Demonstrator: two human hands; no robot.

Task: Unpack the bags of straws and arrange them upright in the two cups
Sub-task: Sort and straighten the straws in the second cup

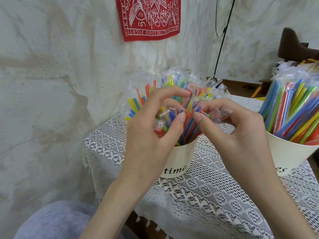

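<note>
Both hands are working in the straws (174,94) that stand fanned out in the near cup (179,157), the cream one with "time" printed on it, on the lace-covered tabletop (215,195). The left hand (151,135) has its fingers curled into the bundle, thumb and fingertips closing on a few wrapped straws near their tops. The right hand (233,133) pinches at the same cluster from the other side, its grip closed on straws with crinkled clear wrap over them. A second cup (290,156) stands well to the right, packed with straws leaning leftward.

The step in hand looks like tidying the fan so the straws stand upright. To do that well, I would gather the splayed outer ones inward with the left hand while the right squares up the middle, pushing down gently so the ends seat on the cup's bottom. The cup looks light, so pressing sideways could tip it. Whether loose plastic among the tops still needs pulling away, I cannot tell.
</note>
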